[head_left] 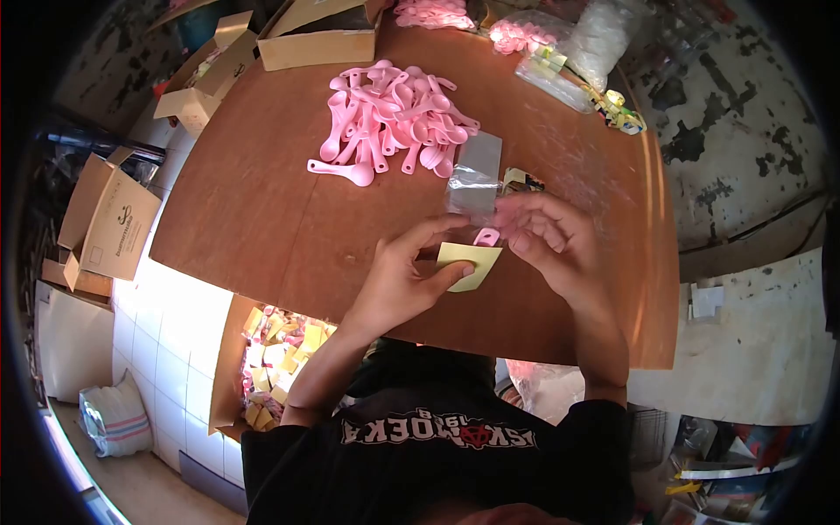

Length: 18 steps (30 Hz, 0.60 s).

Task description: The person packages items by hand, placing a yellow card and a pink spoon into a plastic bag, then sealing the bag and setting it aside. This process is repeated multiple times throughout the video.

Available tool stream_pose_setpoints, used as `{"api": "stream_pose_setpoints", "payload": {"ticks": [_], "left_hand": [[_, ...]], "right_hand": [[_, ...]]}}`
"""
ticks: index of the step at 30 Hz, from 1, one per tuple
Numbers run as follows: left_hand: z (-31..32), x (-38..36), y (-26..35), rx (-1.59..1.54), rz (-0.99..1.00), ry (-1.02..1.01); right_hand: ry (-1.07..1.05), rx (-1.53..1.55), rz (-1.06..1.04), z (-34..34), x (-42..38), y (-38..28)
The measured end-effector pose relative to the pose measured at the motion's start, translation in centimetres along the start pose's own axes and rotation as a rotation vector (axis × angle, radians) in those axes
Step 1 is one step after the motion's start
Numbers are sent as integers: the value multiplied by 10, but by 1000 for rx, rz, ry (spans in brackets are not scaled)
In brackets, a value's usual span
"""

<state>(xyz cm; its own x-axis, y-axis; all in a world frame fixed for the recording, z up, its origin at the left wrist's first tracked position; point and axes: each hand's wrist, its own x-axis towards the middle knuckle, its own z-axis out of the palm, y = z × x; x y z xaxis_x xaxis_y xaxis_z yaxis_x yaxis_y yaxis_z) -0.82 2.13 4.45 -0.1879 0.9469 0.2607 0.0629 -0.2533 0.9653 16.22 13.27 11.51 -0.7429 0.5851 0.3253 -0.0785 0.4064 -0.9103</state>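
My left hand (395, 278) is closed on a pale yellow card (475, 255), its thumb pressed flat on the front. Just above the card's top edge shows the pink handle end of a spoon (486, 237), with a hole in it; the rest is hidden behind the card. My right hand (560, 249) is to the right of the card, fingers curved and apart around it. Beyond the fingertips lies a stack of clear plastic bags (477, 166), with a small printed packet (522, 181) beside it. A heap of pink measuring spoons (394, 114) is farther off on the table.
The brown wooden table (254, 192) has an open cardboard box (319, 44) at its far edge. Plastic packs (560, 79) and more pink pieces (521, 37) lie at the far right. Below the near left edge stands a box of finished-looking yellow-carded packets (278, 350).
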Motion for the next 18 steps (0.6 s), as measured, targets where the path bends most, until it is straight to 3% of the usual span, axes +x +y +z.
{"api": "stream_pose_setpoints", "payload": {"ticks": [1,7,9,12,18], "left_hand": [[-1,-2,-2,-14,-13,19],[-4,-14,-26,-139,-126,16],[-7,-15,-32,-189,-115,12],[-12,-12,-45,-333,-77,159],[-16,-10,-53,-159,-105,265]], "right_hand": [[31,171,144,3,-3,4],[0,216,329,11,-19,58],[5,227,339,13,-21,65],[-1,236,379,14,-21,73],[52,231,302,20,-24,85]]}}
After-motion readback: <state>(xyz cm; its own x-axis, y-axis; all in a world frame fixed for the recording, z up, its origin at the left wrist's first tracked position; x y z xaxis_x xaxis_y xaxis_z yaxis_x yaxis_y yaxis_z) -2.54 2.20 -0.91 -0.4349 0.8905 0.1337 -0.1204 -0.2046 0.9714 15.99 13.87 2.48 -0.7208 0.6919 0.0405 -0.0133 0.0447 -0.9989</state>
